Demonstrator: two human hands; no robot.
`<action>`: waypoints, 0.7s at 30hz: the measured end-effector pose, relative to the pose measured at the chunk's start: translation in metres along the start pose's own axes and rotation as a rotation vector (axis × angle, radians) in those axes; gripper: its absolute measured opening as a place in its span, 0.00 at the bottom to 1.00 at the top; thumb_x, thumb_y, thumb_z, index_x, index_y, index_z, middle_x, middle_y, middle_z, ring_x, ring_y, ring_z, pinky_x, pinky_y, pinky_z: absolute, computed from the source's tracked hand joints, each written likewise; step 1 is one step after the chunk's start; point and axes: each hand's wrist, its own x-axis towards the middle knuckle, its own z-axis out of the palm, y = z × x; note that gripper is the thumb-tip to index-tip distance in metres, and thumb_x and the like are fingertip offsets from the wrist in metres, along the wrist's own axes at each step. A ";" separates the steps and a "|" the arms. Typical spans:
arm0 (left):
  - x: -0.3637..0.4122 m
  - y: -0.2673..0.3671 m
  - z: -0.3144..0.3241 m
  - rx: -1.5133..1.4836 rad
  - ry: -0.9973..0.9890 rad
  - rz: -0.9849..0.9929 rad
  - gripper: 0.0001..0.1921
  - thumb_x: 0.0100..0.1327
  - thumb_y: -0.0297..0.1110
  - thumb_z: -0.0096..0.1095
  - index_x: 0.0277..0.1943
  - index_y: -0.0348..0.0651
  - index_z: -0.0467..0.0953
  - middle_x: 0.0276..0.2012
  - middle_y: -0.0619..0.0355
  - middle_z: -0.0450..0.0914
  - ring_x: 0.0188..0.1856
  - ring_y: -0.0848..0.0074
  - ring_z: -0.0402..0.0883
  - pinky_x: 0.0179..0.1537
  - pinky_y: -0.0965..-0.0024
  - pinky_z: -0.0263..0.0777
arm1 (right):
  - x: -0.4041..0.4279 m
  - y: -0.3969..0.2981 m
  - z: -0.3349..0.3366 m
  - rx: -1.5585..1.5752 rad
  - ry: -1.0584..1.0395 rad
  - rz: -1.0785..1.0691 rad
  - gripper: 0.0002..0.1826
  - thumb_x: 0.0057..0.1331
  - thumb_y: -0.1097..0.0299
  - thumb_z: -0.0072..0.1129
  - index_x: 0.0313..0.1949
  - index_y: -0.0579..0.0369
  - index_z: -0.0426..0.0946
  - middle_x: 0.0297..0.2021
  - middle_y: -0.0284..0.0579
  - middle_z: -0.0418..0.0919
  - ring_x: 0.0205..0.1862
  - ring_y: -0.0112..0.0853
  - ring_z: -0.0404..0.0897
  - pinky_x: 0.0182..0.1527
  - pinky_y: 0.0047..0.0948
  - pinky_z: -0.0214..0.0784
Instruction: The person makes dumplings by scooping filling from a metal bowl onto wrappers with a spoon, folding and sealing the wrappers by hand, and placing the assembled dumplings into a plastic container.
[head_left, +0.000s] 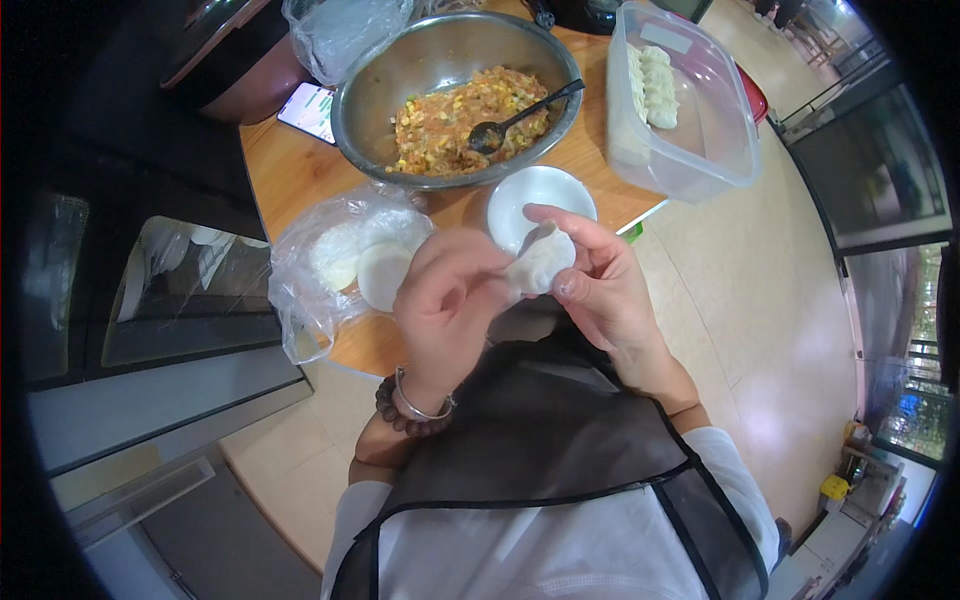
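A pale dough dumpling (545, 261) is held between my two hands above the table's near edge. The fingers and thumb of my right hand (611, 277) grip its right side. At its left end, my left hand (454, 289) pinches the dough; this hand is blurred and its fingertips are partly hidden. Behind the dumpling stands a white bowl (536, 187), partly covered by my right fingers. Round dough wrappers (384, 274) lie in and at the mouth of a clear plastic bag (300, 300), just left of my left hand.
A large steel basin (457, 180) holds chopped filling (450, 120) and a black spoon (525, 116). Formed dumplings (660, 90) sit in a clear plastic box (712, 161) at the table's right edge. A phone (306, 112) and another plastic bag (337, 34) are beside the basin.
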 end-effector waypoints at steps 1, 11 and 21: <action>-0.001 -0.002 -0.002 0.011 -0.056 0.032 0.03 0.58 0.25 0.56 0.32 0.34 0.72 0.32 0.55 0.73 0.36 0.73 0.71 0.39 0.74 0.65 | 0.000 0.001 0.000 -0.029 0.005 0.006 0.30 0.55 0.75 0.61 0.57 0.64 0.61 0.43 0.44 0.74 0.43 0.29 0.75 0.45 0.27 0.70; 0.000 -0.004 -0.009 0.122 -0.071 0.101 0.03 0.52 0.21 0.61 0.29 0.34 0.74 0.33 0.53 0.74 0.38 0.70 0.72 0.42 0.71 0.66 | -0.007 0.003 0.008 -0.596 0.046 -0.161 0.35 0.50 0.85 0.60 0.58 0.63 0.59 0.49 0.44 0.68 0.48 0.25 0.71 0.49 0.25 0.66; -0.005 -0.005 -0.009 0.292 -0.058 0.272 0.11 0.40 0.17 0.65 0.30 0.38 0.76 0.30 0.57 0.76 0.35 0.66 0.73 0.38 0.68 0.67 | -0.015 0.019 0.004 -0.611 -0.034 -0.352 0.41 0.51 0.86 0.60 0.63 0.62 0.50 0.47 0.48 0.70 0.49 0.30 0.71 0.50 0.27 0.65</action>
